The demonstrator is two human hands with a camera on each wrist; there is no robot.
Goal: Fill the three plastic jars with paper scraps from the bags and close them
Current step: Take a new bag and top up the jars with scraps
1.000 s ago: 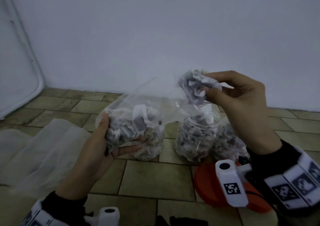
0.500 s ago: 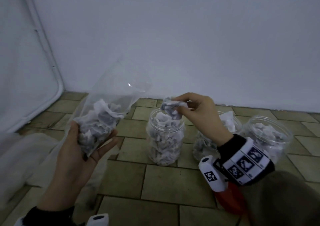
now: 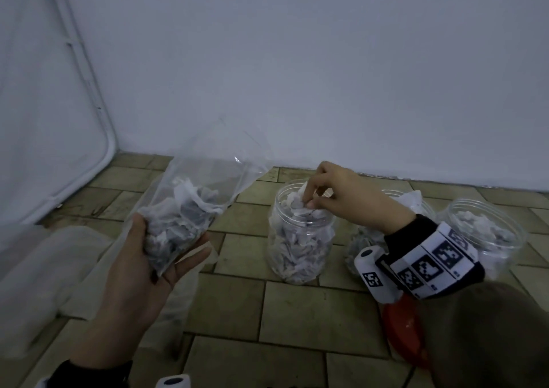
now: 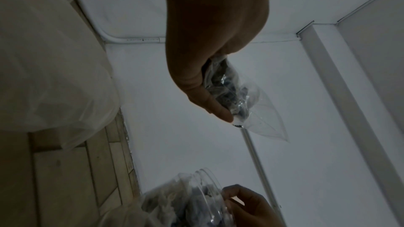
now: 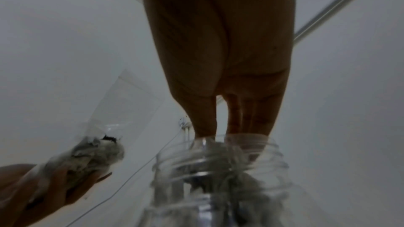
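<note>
Right fingers [image 3: 309, 197] are down in the mouth of the left jar [image 3: 300, 239], bunched tips pressing on the scraps [image 3: 297, 209] at the neck; whether they pinch any, hard to tell from here. The right hand [image 3: 341, 197] arches over the rim, knuckles up, wrist bent down, forearm running back to the right with a black-and-white marker band [image 3: 430, 259] round it. From the wrist view the fingers [image 5: 247, 118] point straight down into the opening.

Left fingers curl under a clear bag [image 3: 190, 209], thumb on its near side, gripping the lump of scraps at its bottom. The left hand [image 3: 142, 257] is palm up, held off the floor [image 3: 297, 313], bag mouth gaping upward towards the wall.

All three jars stand lidless on the floor tiles near the wall: the left one packed to the neck, the middle jar [image 3: 356, 248] mostly hidden behind the right wrist, the right jar [image 3: 490, 233] partly filled. A red lid [image 3: 404, 340] lies on the floor below the right wrist. Limp plastic [image 3: 44, 268] is heaped at the floor's left edge.
</note>
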